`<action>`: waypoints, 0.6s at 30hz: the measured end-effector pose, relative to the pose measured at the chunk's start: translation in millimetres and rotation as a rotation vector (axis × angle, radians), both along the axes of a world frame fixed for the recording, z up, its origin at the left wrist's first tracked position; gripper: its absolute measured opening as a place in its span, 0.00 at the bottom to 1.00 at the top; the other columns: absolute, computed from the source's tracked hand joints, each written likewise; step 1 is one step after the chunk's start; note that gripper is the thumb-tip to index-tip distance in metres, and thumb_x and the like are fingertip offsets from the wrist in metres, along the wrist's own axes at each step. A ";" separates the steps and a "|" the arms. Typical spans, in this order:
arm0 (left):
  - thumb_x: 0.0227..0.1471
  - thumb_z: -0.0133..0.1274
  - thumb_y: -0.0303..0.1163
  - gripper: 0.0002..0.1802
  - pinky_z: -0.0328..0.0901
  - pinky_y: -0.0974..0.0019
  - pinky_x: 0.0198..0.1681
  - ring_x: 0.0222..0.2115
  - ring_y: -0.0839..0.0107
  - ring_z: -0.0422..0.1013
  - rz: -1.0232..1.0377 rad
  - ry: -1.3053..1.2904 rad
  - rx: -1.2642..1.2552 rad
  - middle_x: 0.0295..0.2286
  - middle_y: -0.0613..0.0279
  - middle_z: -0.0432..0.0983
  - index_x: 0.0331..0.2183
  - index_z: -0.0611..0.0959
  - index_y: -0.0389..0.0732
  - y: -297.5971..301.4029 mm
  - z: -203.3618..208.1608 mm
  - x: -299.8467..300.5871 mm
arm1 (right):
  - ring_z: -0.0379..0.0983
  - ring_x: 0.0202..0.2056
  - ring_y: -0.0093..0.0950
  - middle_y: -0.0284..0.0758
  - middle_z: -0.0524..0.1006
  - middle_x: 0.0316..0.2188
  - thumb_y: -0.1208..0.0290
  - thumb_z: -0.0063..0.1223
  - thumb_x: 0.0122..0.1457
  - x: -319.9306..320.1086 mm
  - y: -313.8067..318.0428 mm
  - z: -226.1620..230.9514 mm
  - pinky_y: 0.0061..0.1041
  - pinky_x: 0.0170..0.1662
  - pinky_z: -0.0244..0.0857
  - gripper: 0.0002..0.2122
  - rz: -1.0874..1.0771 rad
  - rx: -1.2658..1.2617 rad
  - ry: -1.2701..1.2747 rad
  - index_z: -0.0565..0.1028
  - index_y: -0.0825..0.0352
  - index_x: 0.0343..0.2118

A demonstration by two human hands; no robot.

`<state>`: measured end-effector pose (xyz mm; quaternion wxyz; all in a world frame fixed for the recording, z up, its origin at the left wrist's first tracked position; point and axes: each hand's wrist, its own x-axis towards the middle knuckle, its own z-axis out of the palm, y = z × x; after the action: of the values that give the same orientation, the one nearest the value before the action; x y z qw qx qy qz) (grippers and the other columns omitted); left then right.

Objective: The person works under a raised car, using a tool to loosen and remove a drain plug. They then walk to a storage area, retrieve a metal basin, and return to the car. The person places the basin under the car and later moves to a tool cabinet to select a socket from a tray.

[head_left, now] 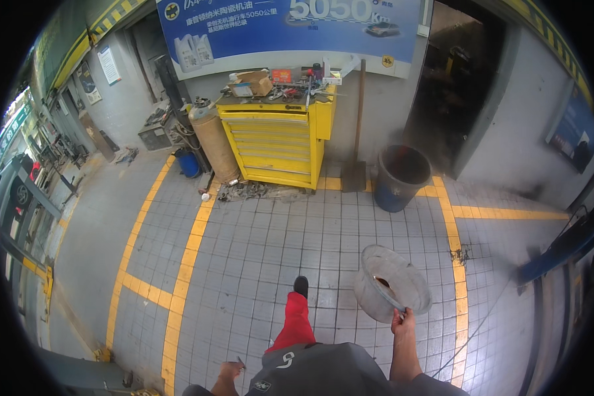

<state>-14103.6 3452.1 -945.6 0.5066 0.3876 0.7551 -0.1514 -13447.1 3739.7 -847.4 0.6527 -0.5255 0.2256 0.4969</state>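
My right hand is closed on the near edge of a grey, round, hollow piece with flared edges, which looks like a bare wheel rim. The piece is tilted, and a dark opening shows in its middle. Whether it touches the floor, I cannot tell. Low on the left, my left hand is closed, with a small, thin, dark tip sticking out from the fingers. What that thing is, I cannot make out.
Ahead stands a yellow tool cabinet with boxes and tools on top. Beside it are a tan gas cylinder, a long-handled shovel and a dark bin. A doorway opens behind. Yellow lines cross the tiled floor.
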 end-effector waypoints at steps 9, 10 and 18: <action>0.37 0.60 0.51 0.25 0.71 0.60 0.36 0.31 0.63 0.78 0.311 0.092 0.388 0.25 0.52 0.81 0.28 0.86 0.37 491.5 51.0 -68.6 | 0.75 0.28 0.36 0.38 0.69 0.34 0.63 0.58 0.57 -33.1 154.9 25.3 0.21 0.28 0.79 0.16 -0.100 -0.126 -0.034 0.67 0.71 0.37; 0.38 0.60 0.50 0.25 0.71 0.61 0.36 0.32 0.63 0.78 0.226 0.087 0.477 0.25 0.52 0.82 0.31 0.86 0.37 549.1 67.8 -70.3 | 0.75 0.28 0.36 0.38 0.69 0.34 0.63 0.58 0.58 -35.0 163.4 27.3 0.20 0.28 0.79 0.16 -0.116 -0.154 -0.045 0.67 0.70 0.37; 0.44 0.62 0.36 0.12 0.59 0.70 0.21 0.17 0.78 0.63 0.357 -0.279 0.857 0.18 0.69 0.73 0.29 0.85 0.37 907.9 240.3 7.2 | 0.74 0.32 0.34 0.38 0.68 0.43 0.65 0.55 0.60 -13.5 239.7 -1.5 0.19 0.30 0.76 0.18 -0.269 -0.193 0.015 0.67 0.72 0.46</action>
<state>-14096.4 4360.1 -705.2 0.4160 0.4423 0.7290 0.3159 -13460.6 3979.4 -848.9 0.6581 -0.5473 0.3455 0.3848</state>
